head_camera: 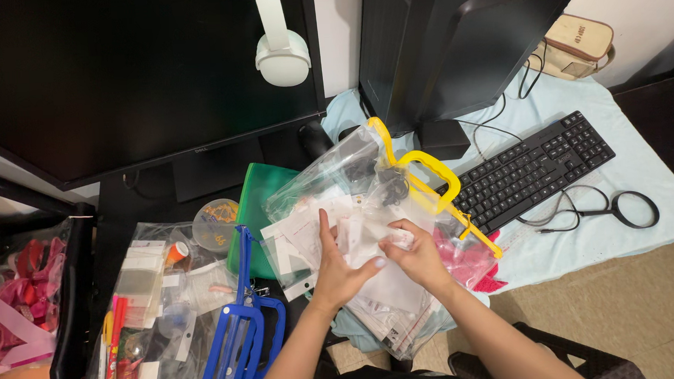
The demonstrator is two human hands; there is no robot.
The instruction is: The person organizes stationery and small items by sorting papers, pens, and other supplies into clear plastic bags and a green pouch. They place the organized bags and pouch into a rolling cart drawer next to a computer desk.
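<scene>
- Black keyboard [537, 169] at 2 o'clock, blue plastic handle [241, 326] at 8 o'clock.
- Clear yellow-handled bag [367, 188] at centre.
- Left hand [339, 269] flat, grip open, on it.
- Right hand [416, 256] pinches white packet [369, 241].

A black keyboard [537, 169] lies on a pale blue cloth [640, 191]. Right of the keyboard: a magnifying glass [635, 209]. Behind it: a beige pouch [577, 46]. Far left of it: a blue plastic holder [237, 338], markers [115, 347] and pink ribbons [12, 302].
</scene>
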